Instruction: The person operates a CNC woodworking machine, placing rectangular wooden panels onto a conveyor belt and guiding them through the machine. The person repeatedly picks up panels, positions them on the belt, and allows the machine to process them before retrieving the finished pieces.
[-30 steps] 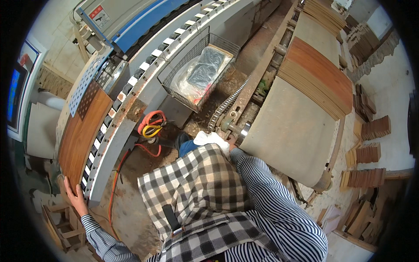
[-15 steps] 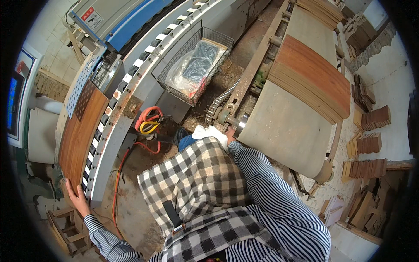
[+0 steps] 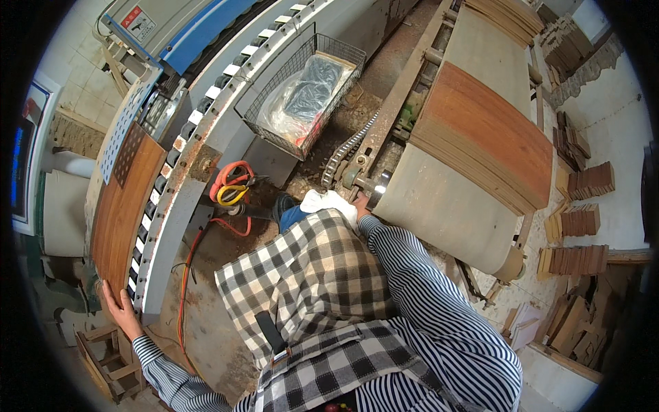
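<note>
My left hand [image 3: 123, 314] is at the near end of a reddish-brown wood plank [image 3: 122, 216], its fingers stretched out and apart against the plank's end. The plank lies along the edge of a machine track, its far end under a perforated metal plate [image 3: 123, 141]. My right hand [image 3: 361, 206] is low beside the roller shaft [image 3: 374, 187] of a belt conveyor [image 3: 439, 213]. Most of its fingers are hidden, so its grip does not show. White cloth [image 3: 328, 201] lies just left of it. On the belt sits a stack of reddish-brown boards [image 3: 487, 134].
A wire basket [image 3: 302, 103] with plastic-wrapped contents hangs on the machine's side. Red-orange and yellow hose coils [image 3: 232, 184] hang below it. A drive chain [image 3: 350, 147] runs beside the conveyor. Bundled boards [image 3: 576, 223] stand at the right, and a wooden frame [image 3: 103, 360] lies near left.
The stack of boards has moved nearer to me along the belt. The view has shifted slightly. Both hands stay in about the same places.
</note>
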### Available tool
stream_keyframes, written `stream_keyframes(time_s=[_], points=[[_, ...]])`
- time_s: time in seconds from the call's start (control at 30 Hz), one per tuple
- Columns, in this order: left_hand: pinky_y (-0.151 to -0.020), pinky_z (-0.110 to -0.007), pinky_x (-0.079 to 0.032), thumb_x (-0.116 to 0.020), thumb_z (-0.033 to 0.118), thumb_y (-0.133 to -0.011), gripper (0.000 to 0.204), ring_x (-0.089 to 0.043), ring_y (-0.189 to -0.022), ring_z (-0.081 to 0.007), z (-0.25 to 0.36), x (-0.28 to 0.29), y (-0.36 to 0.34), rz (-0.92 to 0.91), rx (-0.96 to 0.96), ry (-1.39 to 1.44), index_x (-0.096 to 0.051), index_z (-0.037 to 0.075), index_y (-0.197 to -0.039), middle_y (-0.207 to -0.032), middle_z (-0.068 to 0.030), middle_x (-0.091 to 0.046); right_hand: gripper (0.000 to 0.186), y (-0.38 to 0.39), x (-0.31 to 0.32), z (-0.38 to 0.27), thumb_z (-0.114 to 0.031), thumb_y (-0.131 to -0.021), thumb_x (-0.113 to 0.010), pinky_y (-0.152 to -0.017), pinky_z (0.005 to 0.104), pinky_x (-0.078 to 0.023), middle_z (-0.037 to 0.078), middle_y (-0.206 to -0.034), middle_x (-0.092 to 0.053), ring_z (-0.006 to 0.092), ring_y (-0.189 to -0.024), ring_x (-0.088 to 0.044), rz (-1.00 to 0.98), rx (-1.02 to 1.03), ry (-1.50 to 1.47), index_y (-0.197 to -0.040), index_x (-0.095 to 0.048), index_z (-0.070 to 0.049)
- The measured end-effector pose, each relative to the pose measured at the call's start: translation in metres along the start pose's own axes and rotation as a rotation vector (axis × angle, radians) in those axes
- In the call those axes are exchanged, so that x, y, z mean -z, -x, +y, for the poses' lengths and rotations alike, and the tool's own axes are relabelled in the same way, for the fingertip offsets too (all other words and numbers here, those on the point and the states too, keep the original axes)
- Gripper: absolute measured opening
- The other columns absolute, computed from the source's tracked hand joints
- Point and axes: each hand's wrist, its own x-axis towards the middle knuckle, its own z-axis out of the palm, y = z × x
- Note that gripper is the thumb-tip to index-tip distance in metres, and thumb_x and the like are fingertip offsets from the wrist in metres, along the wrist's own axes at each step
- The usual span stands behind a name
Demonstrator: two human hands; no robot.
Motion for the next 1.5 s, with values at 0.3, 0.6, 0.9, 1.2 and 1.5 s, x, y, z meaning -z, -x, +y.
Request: stream_keyframes(time_s=[0.3,0.6,0.9,1.2,1.5], points=[[-0.111,-0.041,-0.024,-0.051,0.031,-0.095,0.055,-0.032,-0.136,-0.0288,0.003,0.000,0.001,0.007,0.011,-0.002,-0.037,0.009,-0.143,-0.146,-0.0119,-0.037,0.046,-0.019,-0.008,0.025,-0.016,-0.087,-0.063,-0.071,0.0361,-0.049,0.019,-0.094,-0.061,0.0215,-0.076,-0.055,-0.026,0.113,0.155,-0.124,-0.049,0.008],[-0.111,-0.042,-0.025,-0.053,0.032,-0.093,0.055,-0.032,-0.135,-0.0301,0.004,0.002,0.008,0.011,0.085,0.018,-0.039,0.010,-0.142,-0.146,-0.0129,-0.036,0.047,0.022,0.039,-0.025,-0.028,-0.092,-0.055,-0.089,0.0339,-0.041,0.016,-0.115,-0.056,0.0231,-0.100,-0.052,-0.219,-0.065,-0.015,-0.126,-0.051,0.005],[-0.110,-0.037,-0.026,-0.063,0.028,-0.086,0.060,-0.034,-0.134,-0.0276,0.019,0.013,0.010,-0.037,0.097,0.224,-0.042,0.005,-0.137,-0.146,-0.0167,-0.035,0.048,0.134,0.127,-0.072,-0.034,-0.096,-0.049,-0.104,0.0317,-0.035,0.014,-0.131,-0.054,0.0239,-0.120,-0.050,-0.345,-0.152,-0.098,-0.127,-0.053,0.002],[-0.111,-0.055,-0.006,-0.062,0.049,-0.082,0.078,-0.025,-0.139,-0.0325,0.053,0.004,0.000,-0.070,0.150,-0.026,-0.030,0.018,-0.145,-0.143,-0.0182,-0.039,0.034,0.198,0.199,-0.041,-0.019,-0.095,-0.051,-0.084,0.0301,-0.049,0.011,-0.109,-0.066,0.0190,-0.096,-0.062,-0.296,0.112,-0.146,-0.121,-0.057,0.001],[-0.112,-0.056,-0.003,-0.053,0.058,-0.085,0.086,-0.018,-0.141,-0.0338,0.136,-0.039,-0.038,-0.130,0.083,-0.049,-0.020,0.009,-0.147,-0.147,-0.0154,-0.034,0.025,0.256,0.272,-0.089,-0.015,-0.096,-0.051,-0.068,0.0249,-0.052,0.011,-0.100,-0.067,0.0145,-0.079,-0.065,-0.242,0.195,-0.550,-0.115,-0.057,0.000]])
